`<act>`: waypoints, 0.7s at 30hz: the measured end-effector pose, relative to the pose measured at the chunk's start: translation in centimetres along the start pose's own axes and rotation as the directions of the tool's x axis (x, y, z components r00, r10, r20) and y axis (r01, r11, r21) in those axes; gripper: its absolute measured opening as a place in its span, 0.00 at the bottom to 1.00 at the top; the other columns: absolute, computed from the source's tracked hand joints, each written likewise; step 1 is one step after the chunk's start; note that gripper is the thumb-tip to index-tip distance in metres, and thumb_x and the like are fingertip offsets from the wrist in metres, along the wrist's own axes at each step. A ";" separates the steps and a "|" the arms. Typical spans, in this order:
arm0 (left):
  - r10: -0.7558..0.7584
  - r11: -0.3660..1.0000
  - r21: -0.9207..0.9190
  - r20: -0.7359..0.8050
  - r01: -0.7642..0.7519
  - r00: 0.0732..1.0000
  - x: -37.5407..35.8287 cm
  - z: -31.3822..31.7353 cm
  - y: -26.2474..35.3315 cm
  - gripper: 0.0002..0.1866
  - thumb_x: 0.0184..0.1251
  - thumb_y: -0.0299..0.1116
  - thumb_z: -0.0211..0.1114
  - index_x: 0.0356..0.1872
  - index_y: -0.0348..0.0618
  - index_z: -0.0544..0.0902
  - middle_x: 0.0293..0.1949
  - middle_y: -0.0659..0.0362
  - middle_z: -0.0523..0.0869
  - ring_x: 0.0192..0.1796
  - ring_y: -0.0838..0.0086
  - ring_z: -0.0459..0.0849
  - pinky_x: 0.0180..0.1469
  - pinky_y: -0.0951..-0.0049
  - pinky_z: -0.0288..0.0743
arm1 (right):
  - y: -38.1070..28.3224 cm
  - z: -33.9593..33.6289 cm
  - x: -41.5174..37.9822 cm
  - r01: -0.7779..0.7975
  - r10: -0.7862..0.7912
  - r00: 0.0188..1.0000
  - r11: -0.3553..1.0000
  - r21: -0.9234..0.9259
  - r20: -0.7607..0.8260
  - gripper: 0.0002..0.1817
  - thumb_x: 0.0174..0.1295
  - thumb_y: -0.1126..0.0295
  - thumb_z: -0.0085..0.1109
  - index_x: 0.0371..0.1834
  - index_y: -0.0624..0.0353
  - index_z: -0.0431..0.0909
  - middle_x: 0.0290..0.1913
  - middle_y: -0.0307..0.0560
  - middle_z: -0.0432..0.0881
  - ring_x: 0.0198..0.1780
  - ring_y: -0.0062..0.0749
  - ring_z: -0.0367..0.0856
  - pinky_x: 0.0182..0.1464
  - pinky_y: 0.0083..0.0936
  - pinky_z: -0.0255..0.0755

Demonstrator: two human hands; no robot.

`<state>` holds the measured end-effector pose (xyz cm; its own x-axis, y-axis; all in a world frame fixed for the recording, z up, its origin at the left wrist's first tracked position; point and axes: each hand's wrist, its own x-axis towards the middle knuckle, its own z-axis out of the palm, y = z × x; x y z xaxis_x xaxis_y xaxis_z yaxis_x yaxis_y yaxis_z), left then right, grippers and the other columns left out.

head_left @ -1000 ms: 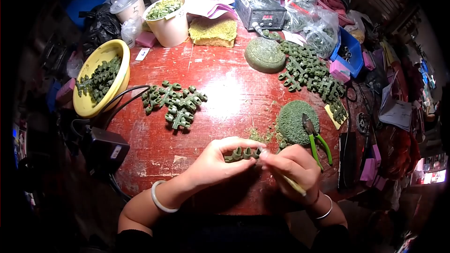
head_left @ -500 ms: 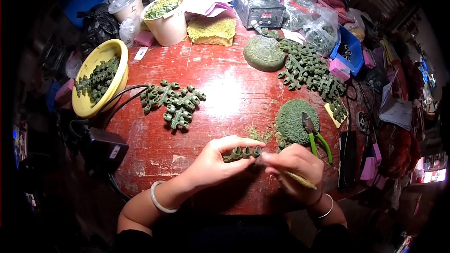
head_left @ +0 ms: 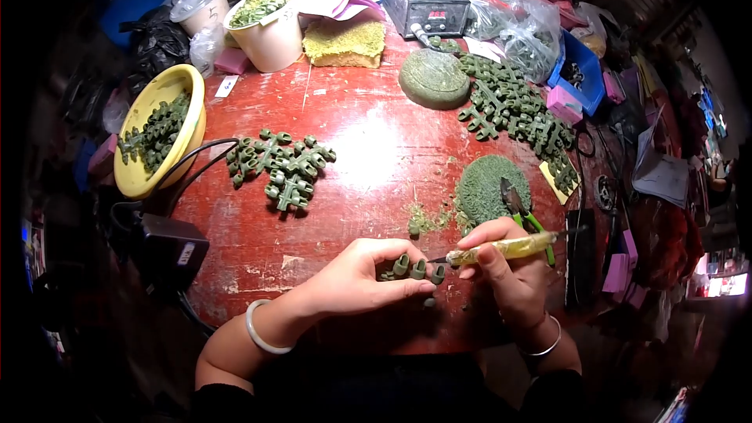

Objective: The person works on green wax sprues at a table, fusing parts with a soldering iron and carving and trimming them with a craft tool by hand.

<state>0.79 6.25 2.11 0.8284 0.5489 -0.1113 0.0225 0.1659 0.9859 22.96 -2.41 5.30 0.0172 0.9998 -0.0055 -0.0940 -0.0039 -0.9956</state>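
Note:
My left hand (head_left: pixel 368 272) pinches a dark green, waxy-looking branched piece (head_left: pixel 419 269) with a row of rounded, hollow knobs. Held like a pen in my right hand (head_left: pixel 509 270) is a thin-tipped tool with a yellow handle (head_left: pixel 509 250). Its dark narrow tip reaches the upper side of the branched piece, by the knobs. A small loose green bit (head_left: pixel 429 303) shows just below the piece. Beyond my right hand, green-handled pliers (head_left: pixel 517 204) rest on a round green textured pad (head_left: pixel 486 188).
Similar green pieces lie in a cluster (head_left: pixel 283 168) at left centre and a larger pile (head_left: pixel 513 106) at right. A yellow bowl (head_left: pixel 198 121) holds more. At the back are a stone-like disc (head_left: pixel 435 78), a yellow sponge (head_left: pixel 345 45) and a digital-display box (head_left: pixel 427 4).
My right hand has turned so the yellow handle now lies across it, tip toward the green piece. Small green bits now show below that piece. The whole view has shifted slightly.

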 end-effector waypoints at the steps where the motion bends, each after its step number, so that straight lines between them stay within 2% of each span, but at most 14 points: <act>1: -0.022 0.994 0.105 0.026 0.019 0.999 -0.1 -0.2 0.2 0.12 0.67 0.33 0.75 0.47 0.41 0.86 0.38 0.61 0.89 0.44 0.83 0.83 0.49 0.75 0.77 | 0.3 0.0 0.2 0.021 -0.021 1.000 1.000 0.015 0.013 0.12 0.77 0.67 0.56 0.50 0.67 0.78 0.44 0.44 0.82 0.39 0.19 0.84 0.42 0.16 0.78; 2: -0.046 0.977 0.209 0.050 0.034 0.998 -0.1 -0.2 0.4 0.11 0.65 0.34 0.76 0.44 0.41 0.87 0.36 0.62 0.89 0.41 0.83 0.83 0.46 0.76 0.77 | 0.4 -0.1 0.2 0.014 -0.014 1.000 1.000 0.015 0.004 0.12 0.77 0.67 0.56 0.50 0.67 0.78 0.44 0.44 0.82 0.39 0.19 0.84 0.42 0.16 0.78; 4: -0.034 0.984 0.177 0.063 0.023 0.997 0.1 0.0 0.8 0.11 0.64 0.34 0.77 0.42 0.41 0.87 0.34 0.61 0.89 0.40 0.83 0.83 0.45 0.76 0.77 | 0.5 -0.1 0.4 -0.057 0.054 0.998 0.995 0.083 0.041 0.12 0.78 0.67 0.54 0.49 0.67 0.78 0.43 0.43 0.82 0.38 0.18 0.83 0.41 0.15 0.77; 6: 0.107 0.960 0.249 0.090 -0.126 0.990 0.1 -0.1 0.3 0.11 0.63 0.33 0.77 0.42 0.41 0.87 0.36 0.61 0.89 0.41 0.82 0.84 0.45 0.75 0.77 | 0.5 0.0 0.5 -0.080 0.077 0.996 0.994 0.080 0.041 0.11 0.79 0.67 0.53 0.48 0.66 0.78 0.43 0.42 0.81 0.36 0.18 0.83 0.41 0.14 0.77; 8: 0.104 0.951 0.280 0.093 -0.127 0.990 0.1 -0.3 0.4 0.12 0.63 0.32 0.77 0.44 0.41 0.87 0.37 0.61 0.90 0.42 0.82 0.84 0.46 0.75 0.78 | 0.3 0.1 0.5 -0.153 0.147 0.986 0.985 0.074 0.085 0.10 0.78 0.67 0.54 0.48 0.65 0.78 0.43 0.42 0.81 0.36 0.17 0.83 0.40 0.13 0.76; 10: 0.104 0.941 0.312 0.097 -0.129 0.990 0.2 -0.2 0.8 0.12 0.64 0.31 0.77 0.46 0.40 0.87 0.39 0.60 0.90 0.43 0.82 0.85 0.48 0.75 0.78 | 0.3 0.2 0.6 -0.163 0.159 0.985 0.984 0.073 0.060 0.09 0.78 0.69 0.55 0.46 0.65 0.79 0.43 0.41 0.81 0.36 0.17 0.83 0.40 0.14 0.76; 12: -0.023 0.999 0.039 -0.034 0.024 0.999 0.2 0.4 1.4 0.15 0.63 0.26 0.76 0.51 0.36 0.87 0.44 0.59 0.89 0.48 0.80 0.84 0.52 0.75 0.79 | 0.7 0.0 0.7 -0.091 0.090 0.996 0.995 -0.040 -0.018 0.09 0.77 0.71 0.55 0.43 0.67 0.79 0.43 0.41 0.81 0.35 0.17 0.83 0.39 0.14 0.75; 13: -0.002 1.000 0.013 -0.052 0.003 0.999 0.2 0.2 1.1 0.18 0.65 0.25 0.75 0.54 0.35 0.85 0.46 0.59 0.89 0.50 0.79 0.84 0.55 0.75 0.79 | 0.6 -0.1 0.8 -0.091 0.090 0.996 0.995 -0.041 -0.021 0.09 0.77 0.71 0.55 0.43 0.67 0.79 0.43 0.41 0.81 0.35 0.17 0.83 0.39 0.14 0.75; 14: -0.028 1.000 -0.015 -0.068 0.027 0.997 0.1 0.0 0.6 0.16 0.65 0.25 0.75 0.53 0.35 0.86 0.46 0.59 0.90 0.50 0.79 0.85 0.55 0.75 0.79 | 0.5 0.0 0.9 -0.084 0.083 0.996 0.996 -0.035 -0.038 0.09 0.77 0.72 0.55 0.41 0.68 0.80 0.43 0.41 0.81 0.34 0.17 0.83 0.38 0.15 0.75; 17: -0.012 0.998 0.065 -0.057 0.016 0.998 0.1 0.0 0.8 0.15 0.65 0.25 0.75 0.51 0.35 0.86 0.45 0.59 0.90 0.49 0.79 0.85 0.54 0.75 0.79 | 0.4 0.1 0.8 -0.066 0.065 0.997 0.997 -0.036 -0.048 0.09 0.76 0.73 0.55 0.40 0.68 0.80 0.42 0.42 0.82 0.34 0.19 0.83 0.37 0.15 0.75; 19: 0.069 0.975 0.215 -0.032 -0.060 0.997 -0.1 0.1 0.6 0.13 0.64 0.25 0.75 0.48 0.35 0.87 0.42 0.57 0.90 0.46 0.77 0.86 0.51 0.74 0.80 | 0.4 0.1 0.6 -0.055 0.054 0.998 0.998 -0.043 -0.039 0.08 0.75 0.74 0.56 0.39 0.68 0.81 0.42 0.43 0.82 0.34 0.20 0.83 0.37 0.16 0.75; 20: 0.068 0.975 0.214 -0.031 -0.059 0.997 0.0 0.2 0.7 0.13 0.64 0.25 0.75 0.48 0.35 0.87 0.42 0.57 0.90 0.46 0.77 0.86 0.51 0.74 0.80 | 0.4 0.2 0.5 0.000 0.001 1.000 0.992 -0.128 0.008 0.07 0.74 0.75 0.58 0.40 0.68 0.81 0.41 0.44 0.83 0.34 0.21 0.83 0.37 0.17 0.76; 21: 0.115 0.949 0.300 -0.033 -0.100 0.993 0.0 0.2 0.9 0.13 0.63 0.27 0.75 0.47 0.35 0.87 0.41 0.54 0.90 0.44 0.74 0.87 0.49 0.72 0.80 | 0.4 0.2 0.4 0.058 -0.046 0.997 0.976 -0.211 0.061 0.05 0.72 0.76 0.60 0.40 0.68 0.81 0.41 0.46 0.84 0.34 0.23 0.84 0.37 0.18 0.76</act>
<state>0.92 6.18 3.01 0.8064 0.5913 -0.0014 0.1065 -0.1430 0.9840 22.73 -1.98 4.97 -0.0390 0.9982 0.0465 0.1191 0.0508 -0.9916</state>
